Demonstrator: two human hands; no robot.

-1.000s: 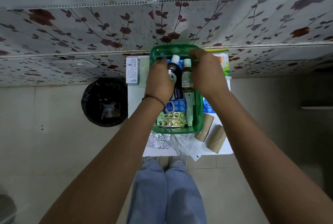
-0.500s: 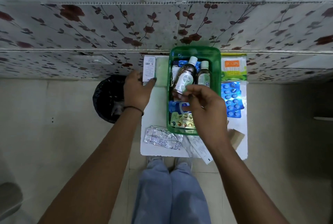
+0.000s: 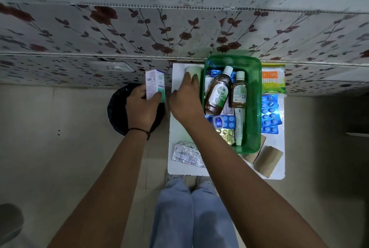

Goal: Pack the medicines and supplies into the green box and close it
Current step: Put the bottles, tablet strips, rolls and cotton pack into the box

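The green box stands open on a small white table, holding two brown bottles, a white tube, blue blister packs and a gold blister strip. My left hand holds a small white and green carton lifted off the table's left side, above the bin. My right hand reaches across the table left of the box, fingertips touching a pale cylindrical item at the far corner. I cannot tell whether it grips that item.
Blue blister packs and a cotton bud pack lie right of the box. A silver blister strip and brown bandage rolls lie near the front edge. A black bin stands left of the table. A floral wall runs behind.
My left hand has picked up the carton and carried it left off the table. My right hand left the box and moved left to the pale cylindrical item.
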